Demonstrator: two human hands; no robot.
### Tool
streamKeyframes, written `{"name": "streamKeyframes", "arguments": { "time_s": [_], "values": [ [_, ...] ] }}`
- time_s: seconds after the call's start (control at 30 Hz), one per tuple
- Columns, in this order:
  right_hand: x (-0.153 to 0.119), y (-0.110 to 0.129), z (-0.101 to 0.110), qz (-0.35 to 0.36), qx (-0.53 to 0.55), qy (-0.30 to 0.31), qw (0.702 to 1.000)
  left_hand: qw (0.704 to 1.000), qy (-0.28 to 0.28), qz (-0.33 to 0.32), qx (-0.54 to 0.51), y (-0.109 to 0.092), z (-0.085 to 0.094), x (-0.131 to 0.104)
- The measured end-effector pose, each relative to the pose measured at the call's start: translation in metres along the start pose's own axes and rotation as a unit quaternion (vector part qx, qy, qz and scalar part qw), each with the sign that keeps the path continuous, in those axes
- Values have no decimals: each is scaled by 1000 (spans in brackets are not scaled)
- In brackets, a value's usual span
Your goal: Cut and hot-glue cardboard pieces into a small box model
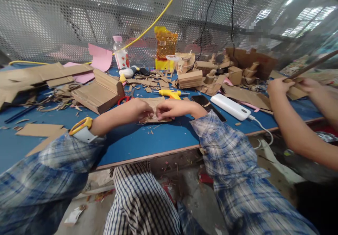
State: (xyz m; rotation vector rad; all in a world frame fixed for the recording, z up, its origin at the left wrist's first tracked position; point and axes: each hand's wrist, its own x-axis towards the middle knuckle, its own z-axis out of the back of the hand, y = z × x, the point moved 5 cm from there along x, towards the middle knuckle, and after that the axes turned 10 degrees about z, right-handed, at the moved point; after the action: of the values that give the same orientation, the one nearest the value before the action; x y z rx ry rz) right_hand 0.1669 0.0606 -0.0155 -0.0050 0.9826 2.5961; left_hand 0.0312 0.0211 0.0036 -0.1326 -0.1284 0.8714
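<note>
A small piece of cardboard [154, 102] with a rough-looking top lies on the blue table, near its front edge. Over its left part, my left hand [138, 109] is closed, its fingertips pinched down on the cardboard. My right hand [171, 108] is closed too, with bent fingers and thumb on the piece's right part. The two sets of fingertips nearly meet in the middle. Just behind the cardboard lies a yellow glue gun [170, 93]. Red-handled scissors [124, 100] lie behind my left hand, partly covered by a folded cardboard box [96, 92].
A black phone [204, 104] and a white power bank [230, 107] with a cable lie right of my right hand. Cardboard scraps, a bottle [121, 53] and a yellow bag [165, 48] stand behind. At right, another person's hands [280, 87] hold a long brown strip.
</note>
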Motion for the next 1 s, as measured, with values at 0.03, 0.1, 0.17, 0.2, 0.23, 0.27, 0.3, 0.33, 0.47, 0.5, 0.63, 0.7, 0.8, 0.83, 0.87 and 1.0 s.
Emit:
{"name": "streamKeyframes", "arguments": {
  "time_s": [0.03, 0.1, 0.17, 0.2, 0.23, 0.27, 0.3, 0.33, 0.47, 0.5, 0.63, 0.7, 0.8, 0.83, 0.87, 1.0],
  "values": [
    [1, 2, 1, 6, -21, -27, 999, 999, 18, 7, -38, 2, 2, -4],
    [4, 7, 3, 20, -76, -69, 995, 993, 62, 15, -96, 4, 3, -10],
    [6, 13, 0, 30, -120, -80, 989, 991, 75, 25, -109, 4, 3, -13],
    [7, 16, -3, 31, -140, -79, 987, 992, 68, 32, -100, 5, 3, -13],
    [7, 19, -6, 28, -161, -77, 984, 994, 57, 38, -87, 5, 3, -13],
    [7, 21, -9, 20, -185, -78, 979, 995, 48, 44, -72, 5, 3, -12],
    [6, 24, -12, 9, -213, -80, 974, 996, 43, 48, -59, 5, 2, -11],
    [6, 26, -15, -7, -241, -82, 967, 997, 42, 51, -51, 5, 1, -11],
    [6, 31, -24, -56, -315, -82, 944, 997, 46, 49, -50, 6, -1, -9],
    [6, 33, -26, -59, -320, -79, 942, 997, 45, 45, -51, 6, -1, -8],
    [7, 34, -27, -63, -320, -70, 943, 997, 37, 27, -60, 9, -2, -8],
    [7, 34, -27, -68, -320, -72, 942, 997, 26, 11, -67, 12, -3, -8],
    [8, 33, -28, -61, -319, -77, 943, 997, 9, -10, -80, 15, -3, -9],
    [8, 33, -28, -57, -319, -80, 943, 996, 7, -11, -83, 16, -3, -9],
    [8, 33, -28, -54, -318, -82, 943, 996, 8, -10, -84, 17, -3, -9],
    [7, 34, -26, -55, -295, -84, 950, 997, 34, 12, -70, 16, -5, -10]
  ]
}}
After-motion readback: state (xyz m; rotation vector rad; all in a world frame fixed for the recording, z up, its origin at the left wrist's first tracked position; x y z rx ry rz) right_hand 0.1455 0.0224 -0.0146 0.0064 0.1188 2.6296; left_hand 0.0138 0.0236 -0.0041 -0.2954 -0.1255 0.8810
